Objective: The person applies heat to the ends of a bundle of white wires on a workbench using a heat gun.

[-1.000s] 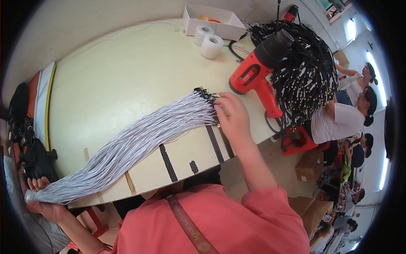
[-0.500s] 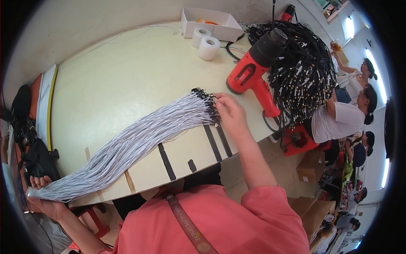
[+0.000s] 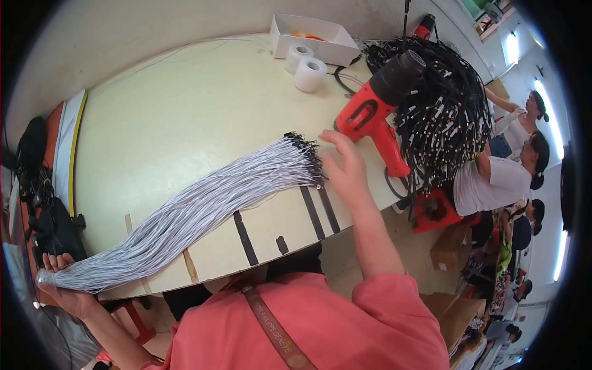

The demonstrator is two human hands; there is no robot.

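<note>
A long bundle of thin white cables [image 3: 203, 197] lies slantwise over the table. Its far right end spreads into black tips [image 3: 305, 154]. At the near left end, wrapped in clear plastic, the bundle is gripped by my left hand [image 3: 66, 290], with fingers curled round it. Just right of the black tips is my right hand [image 3: 345, 166], thumb and fingers apart and nothing between them. Beyond that hand, a red and black heat gun [image 3: 376, 111] lies on the table.
Two rolls of clear film [image 3: 309, 75] stand before a white open box [image 3: 314, 40] at the back. A large heap of black cables [image 3: 441, 105] fills the table's right end. Dark tape strips [image 3: 245, 237] mark the front edge. Several people sit at right.
My right hand has drawn back slightly from the black tips, and its fingers have spread. My left hand keeps its hold on the other end.
</note>
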